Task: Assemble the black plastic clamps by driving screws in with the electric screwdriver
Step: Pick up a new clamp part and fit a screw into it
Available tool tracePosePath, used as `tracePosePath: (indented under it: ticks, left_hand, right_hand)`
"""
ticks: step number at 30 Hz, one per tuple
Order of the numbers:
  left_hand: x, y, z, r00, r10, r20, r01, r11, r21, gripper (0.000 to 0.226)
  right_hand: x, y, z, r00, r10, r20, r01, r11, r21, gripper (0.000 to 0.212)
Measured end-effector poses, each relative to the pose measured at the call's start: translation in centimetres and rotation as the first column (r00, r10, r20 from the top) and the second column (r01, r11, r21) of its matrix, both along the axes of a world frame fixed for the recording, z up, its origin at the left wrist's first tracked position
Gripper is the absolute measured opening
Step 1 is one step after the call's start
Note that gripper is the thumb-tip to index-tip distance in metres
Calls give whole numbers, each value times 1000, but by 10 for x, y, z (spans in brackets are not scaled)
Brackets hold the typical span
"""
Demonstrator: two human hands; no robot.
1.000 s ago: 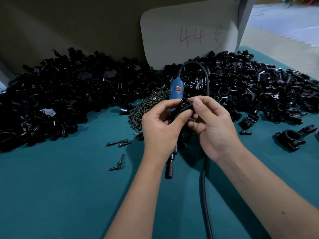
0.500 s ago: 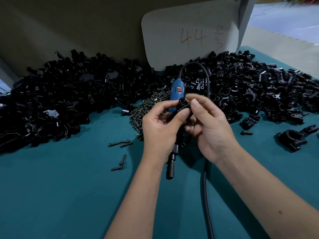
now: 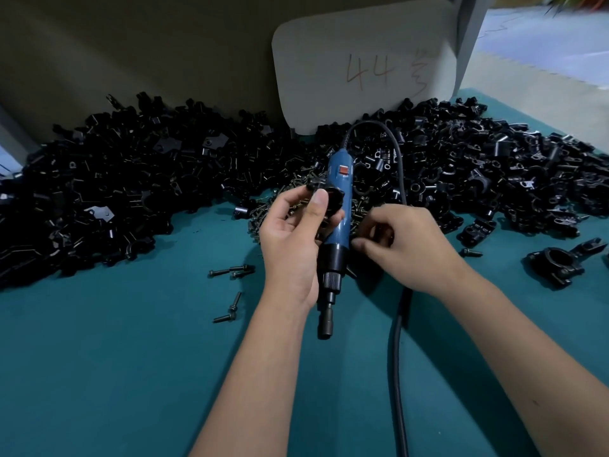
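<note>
My left hand grips a black plastic clamp part between thumb and fingers, raised over the table. Under it the blue electric screwdriver lies on the teal table, its black bit end pointing toward me. My right hand sits low just right of the screwdriver with fingers curled inward; whether they hold anything is hidden. A heap of small dark screws lies behind my hands.
Large piles of black clamp parts spread across the back left and back right. Loose screws lie to the left. An assembled clamp sits at the right. The screwdriver's black cable runs toward me. A card marked 44 stands behind.
My right hand has let go of the clamp part and dropped down to the right of the screwdriver. My left hand keeps the part and has lifted it slightly.
</note>
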State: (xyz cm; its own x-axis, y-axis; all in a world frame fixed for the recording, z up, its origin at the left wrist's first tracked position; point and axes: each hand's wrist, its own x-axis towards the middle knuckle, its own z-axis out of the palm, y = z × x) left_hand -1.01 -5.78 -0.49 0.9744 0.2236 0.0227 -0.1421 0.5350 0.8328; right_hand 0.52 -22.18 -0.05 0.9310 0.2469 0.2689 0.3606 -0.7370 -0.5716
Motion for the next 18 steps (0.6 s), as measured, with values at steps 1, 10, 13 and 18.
tracePosePath:
  ticks: [1, 10, 13, 18]
  left_hand:
    - [0, 0, 1, 1000, -4, -23, 3, 1000, -31, 23]
    - [-1, 4, 4, 995, -2, -102, -6, 997, -78, 39]
    - [0, 4, 4, 996, -23, -87, 17, 997, -70, 39]
    - [1, 5, 2, 998, -55, -19, 55, 998, -4, 37]
  right_hand:
    - [0, -1, 2, 999, 36, -10, -37, 995, -94, 21]
    - [3, -13, 5, 987, 141, -81, -154, 972, -179, 15]
    - [4, -13, 1, 991, 132, 1, -131, 982, -135, 12]
    - [7, -11, 7, 998, 12, 66, -45, 852, 521, 13]
